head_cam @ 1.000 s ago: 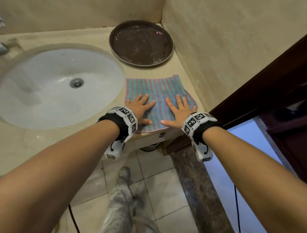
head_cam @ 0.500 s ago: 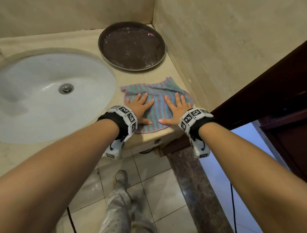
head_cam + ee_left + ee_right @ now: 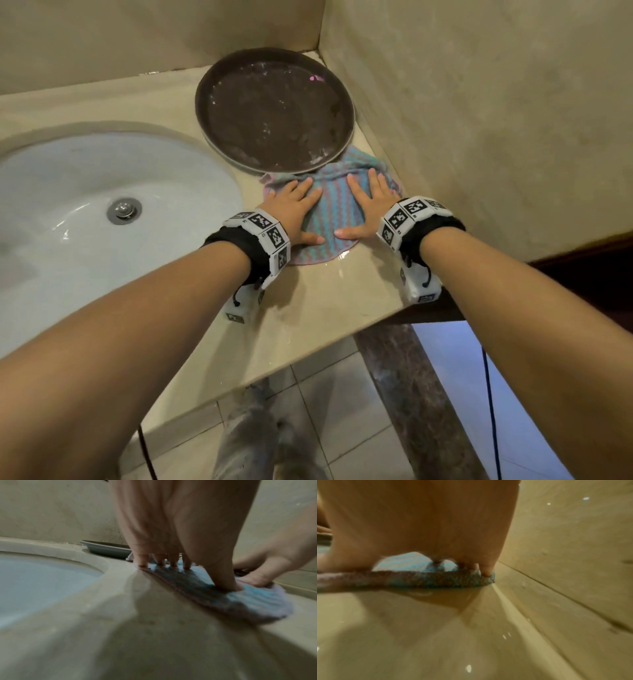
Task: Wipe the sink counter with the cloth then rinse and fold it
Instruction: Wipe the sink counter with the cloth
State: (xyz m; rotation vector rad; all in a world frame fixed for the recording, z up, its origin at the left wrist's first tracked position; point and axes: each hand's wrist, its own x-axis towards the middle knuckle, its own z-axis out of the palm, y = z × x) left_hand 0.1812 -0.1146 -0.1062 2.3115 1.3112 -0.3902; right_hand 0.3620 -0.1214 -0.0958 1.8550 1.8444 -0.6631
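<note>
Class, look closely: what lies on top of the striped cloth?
Both hands lie flat on the cloth: left hand, right hand. Its far edge meets the brown tray; whether it tucks under is unclear.

The cloth [image 3: 329, 212], striped blue, green and pink, lies flat but rumpled at centre frame on the beige sink counter [image 3: 318, 308], its far edge bunched against a dark round tray; a wet sheen shows on the counter just below its near edge

Tray [image 3: 274, 109] blocks ahead, wall [image 3: 479, 120] rightward; near counter [image 3: 318, 308] lies open.
</note>
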